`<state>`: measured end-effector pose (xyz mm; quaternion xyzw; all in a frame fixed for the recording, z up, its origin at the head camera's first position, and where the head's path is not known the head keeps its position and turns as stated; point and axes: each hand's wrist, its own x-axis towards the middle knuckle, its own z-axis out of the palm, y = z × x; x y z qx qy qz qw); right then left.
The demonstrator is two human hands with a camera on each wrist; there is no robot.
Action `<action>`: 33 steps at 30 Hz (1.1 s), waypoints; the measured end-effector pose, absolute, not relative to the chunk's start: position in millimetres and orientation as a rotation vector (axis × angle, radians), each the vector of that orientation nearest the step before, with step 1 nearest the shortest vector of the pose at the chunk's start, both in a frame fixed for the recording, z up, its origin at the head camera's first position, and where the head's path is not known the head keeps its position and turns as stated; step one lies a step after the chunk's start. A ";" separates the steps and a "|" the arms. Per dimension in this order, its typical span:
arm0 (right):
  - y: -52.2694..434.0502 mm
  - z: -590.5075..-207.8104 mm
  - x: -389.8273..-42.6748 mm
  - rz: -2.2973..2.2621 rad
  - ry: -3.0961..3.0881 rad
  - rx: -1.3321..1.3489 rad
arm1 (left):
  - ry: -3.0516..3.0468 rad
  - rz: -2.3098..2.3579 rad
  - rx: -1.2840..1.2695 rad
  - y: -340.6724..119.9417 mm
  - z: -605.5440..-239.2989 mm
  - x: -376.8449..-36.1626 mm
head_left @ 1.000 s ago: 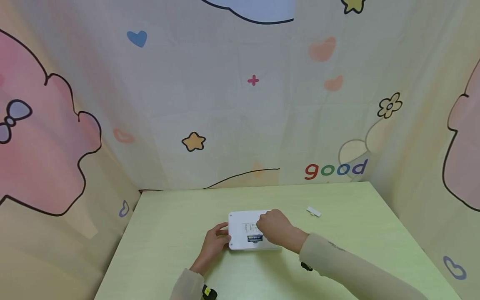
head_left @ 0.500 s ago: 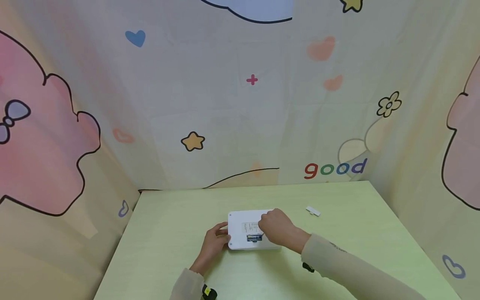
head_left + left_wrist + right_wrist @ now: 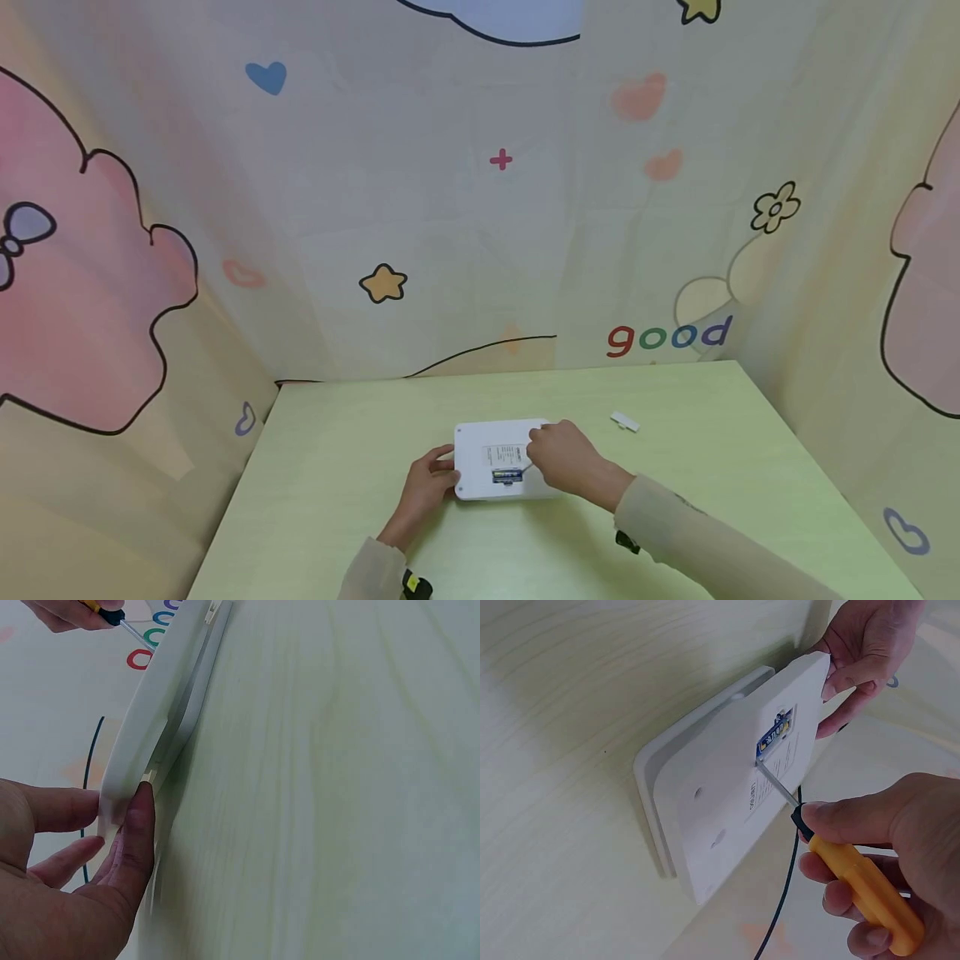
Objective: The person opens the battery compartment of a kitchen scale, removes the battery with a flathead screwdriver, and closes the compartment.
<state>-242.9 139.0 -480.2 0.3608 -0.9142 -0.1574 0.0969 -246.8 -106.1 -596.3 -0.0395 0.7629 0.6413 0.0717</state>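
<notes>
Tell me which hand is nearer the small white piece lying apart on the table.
Right. The right hand holds a screwdriver over the white device, beside the small white piece; the left hand grips the device's far edge.

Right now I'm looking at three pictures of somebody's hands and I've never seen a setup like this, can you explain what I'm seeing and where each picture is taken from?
There is no machine here: a person works with two bare hands and wears three cameras. The wide picture comes from a camera on the head, looking down at a pale green table with cartoon-printed curtains round it. The other two come from cameras on the wrists, so each shows its own hand from very close.

On the table lies a flat white device, its underside up, with an open compartment that holds a blue battery. The left hand holds the device by its edge. The right hand has its grip on a screwdriver with an orange handle, and the metal tip sits at the battery compartment. A small white piece lies apart, farther back on the table.
</notes>
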 end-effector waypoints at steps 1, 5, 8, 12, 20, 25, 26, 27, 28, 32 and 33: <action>140.1 -481.3 -243.3 -0.460 -2.700 1.068 | 2.293 1.926 -0.123 -105.9 -595.9 -246.7; 144.3 -485.2 -244.2 -0.434 -2.675 1.071 | 2.295 1.910 -0.133 -105.0 -595.2 -247.2; 147.2 -487.4 -244.7 -0.420 -2.666 1.077 | 2.300 1.908 -0.137 -104.7 -593.8 -247.0; 151.6 -490.6 -245.6 -0.397 -2.675 1.071 | 2.291 1.925 -0.136 -104.6 -591.2 -246.0; 164.5 -500.2 -245.4 -0.217 -2.688 1.045 | 2.289 1.921 -0.113 -104.5 -591.2 -244.6; 169.5 -507.5 -244.9 -0.114 -2.690 1.013 | 2.298 1.909 -0.111 -104.9 -590.1 -244.9; 170.3 -508.7 -244.7 -0.102 -2.684 1.008 | 2.296 1.907 -0.115 -105.0 -589.8 -245.0; 171.0 -510.0 -244.3 -0.086 -2.678 1.003 | 2.295 1.908 -0.117 -105.1 -589.5 -245.0; 171.7 -511.2 -244.0 -0.068 -2.671 0.999 | 2.295 1.908 -0.120 -105.2 -589.2 -245.0; 175.2 -516.3 -241.9 0.013 -2.694 0.960 | 2.292 1.913 -0.131 -105.6 -590.0 -245.3; 176.3 -518.0 -241.5 0.036 -2.707 0.944 | 2.291 1.915 -0.134 -105.7 -590.2 -245.3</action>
